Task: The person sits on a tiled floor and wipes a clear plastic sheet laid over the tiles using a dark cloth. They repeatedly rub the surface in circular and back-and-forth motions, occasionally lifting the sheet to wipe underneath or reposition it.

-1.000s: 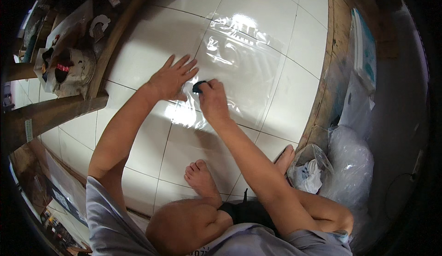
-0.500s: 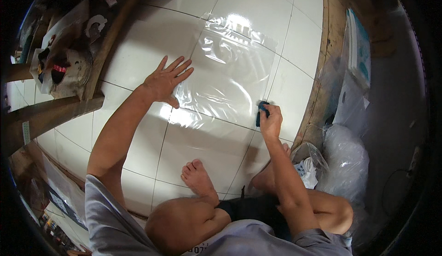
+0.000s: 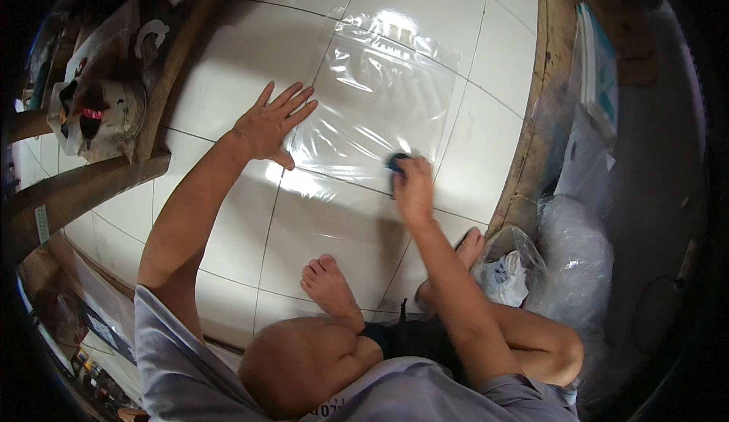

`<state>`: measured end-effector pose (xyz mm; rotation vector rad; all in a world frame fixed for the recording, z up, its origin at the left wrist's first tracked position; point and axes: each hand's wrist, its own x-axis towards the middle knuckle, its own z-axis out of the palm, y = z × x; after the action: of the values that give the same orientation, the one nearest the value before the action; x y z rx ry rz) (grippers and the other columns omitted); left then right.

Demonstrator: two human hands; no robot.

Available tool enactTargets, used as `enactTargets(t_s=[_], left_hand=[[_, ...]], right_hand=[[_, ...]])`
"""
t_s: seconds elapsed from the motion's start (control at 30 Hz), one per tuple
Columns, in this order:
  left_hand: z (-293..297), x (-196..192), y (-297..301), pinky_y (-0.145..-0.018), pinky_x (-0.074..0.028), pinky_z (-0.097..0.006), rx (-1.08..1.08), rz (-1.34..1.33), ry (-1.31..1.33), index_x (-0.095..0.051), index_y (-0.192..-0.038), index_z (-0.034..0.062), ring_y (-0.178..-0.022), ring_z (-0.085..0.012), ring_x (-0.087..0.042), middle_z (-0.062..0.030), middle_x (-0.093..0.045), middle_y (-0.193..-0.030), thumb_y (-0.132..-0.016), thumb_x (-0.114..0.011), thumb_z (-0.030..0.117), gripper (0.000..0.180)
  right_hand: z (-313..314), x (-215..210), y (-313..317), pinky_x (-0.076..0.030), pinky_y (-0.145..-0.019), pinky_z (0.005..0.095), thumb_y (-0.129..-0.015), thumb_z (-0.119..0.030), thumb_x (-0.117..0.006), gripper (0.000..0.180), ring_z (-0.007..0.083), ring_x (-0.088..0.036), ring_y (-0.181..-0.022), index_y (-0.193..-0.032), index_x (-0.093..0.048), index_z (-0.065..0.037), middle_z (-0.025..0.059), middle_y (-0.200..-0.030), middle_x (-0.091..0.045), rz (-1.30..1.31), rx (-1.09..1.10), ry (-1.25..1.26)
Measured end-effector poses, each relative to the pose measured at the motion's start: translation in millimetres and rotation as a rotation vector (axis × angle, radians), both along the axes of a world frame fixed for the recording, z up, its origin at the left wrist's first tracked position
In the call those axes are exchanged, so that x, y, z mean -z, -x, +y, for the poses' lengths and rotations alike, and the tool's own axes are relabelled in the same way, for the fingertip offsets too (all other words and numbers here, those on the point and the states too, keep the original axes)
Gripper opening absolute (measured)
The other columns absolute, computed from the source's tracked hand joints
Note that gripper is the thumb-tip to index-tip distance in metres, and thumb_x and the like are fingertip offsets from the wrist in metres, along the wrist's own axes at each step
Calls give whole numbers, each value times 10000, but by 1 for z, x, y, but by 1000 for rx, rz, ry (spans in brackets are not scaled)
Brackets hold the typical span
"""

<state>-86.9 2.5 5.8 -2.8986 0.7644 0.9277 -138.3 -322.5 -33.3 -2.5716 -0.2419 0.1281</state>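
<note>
A clear plastic sheet point(image 3: 380, 107), wrinkled and shiny, lies flat on the white floor tiles. My left hand point(image 3: 275, 124) is spread open, its palm down on the sheet's left edge. Over the sheet's lower right part, my right hand point(image 3: 414, 191) is closed on a small dark blue cloth point(image 3: 396, 163). The cloth is pressed against the sheet or just above it; motion blur hides which.
A wooden frame point(image 3: 176, 69) with a cluttered bucket point(image 3: 114, 114) stands on the left. Along the right runs a wooden beam point(image 3: 524, 133), with bundled clear plastic point(image 3: 573, 251) beside it. My bare foot point(image 3: 331, 287) rests below the sheet.
My right hand has moved left with the cloth, from the sheet's right edge onto its lower right part. My left hand has stayed at the left edge.
</note>
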Motion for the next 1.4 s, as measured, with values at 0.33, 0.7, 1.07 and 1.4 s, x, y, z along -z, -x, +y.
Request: enactTargets(t_s=[0.33, 0.7, 1.07, 1.4], left_hand=[[-1, 6, -1, -1227, -66, -525, 16, -56, -1, -114, -1562, 130, -1516, -239, -20, -70, -75, -1637, -594, -814, 602, 1284], [-6, -4, -1, -1236, -67, -500, -33, 25, -17, -109, -1564, 142, -1516, -229, -20, -57, -74, -1638, -573, -850, 547, 1302], [-16, -2, -2, -1222, -167, -489, -11, -63, -43, -161, -1543, 90, -1508, -260, -95, -85, -105, -1631, -560, -880, 489, 1281], [-14, -5, 1, -1234, -162, -448, -43, -36, -18, -138, -1556, 131, -1509, -247, -82, -66, -97, -1633, -593, -878, 454, 1256]], right_hand=[[42, -21, -1, -472, -888, 432, -764, 29, -665, 246, 375, -574, -1001, -1009, -666, 3, 196, -1024, -606, -27, -74, -192], [-19, -2, 13, -464, -886, 461, -722, 38, -663, 256, 385, -558, -996, -971, -632, -13, 189, -1006, -591, -44, -40, -52], [86, -9, 39, -478, -848, 434, -797, -16, -577, 190, 342, -548, -1009, -979, -625, -40, 169, -1047, -564, -76, -299, -251], [-54, -6, 57, -448, -899, 468, -752, 33, -651, 273, 392, -550, -1022, -1022, -639, -9, 198, -1045, -591, -15, -31, -29]])
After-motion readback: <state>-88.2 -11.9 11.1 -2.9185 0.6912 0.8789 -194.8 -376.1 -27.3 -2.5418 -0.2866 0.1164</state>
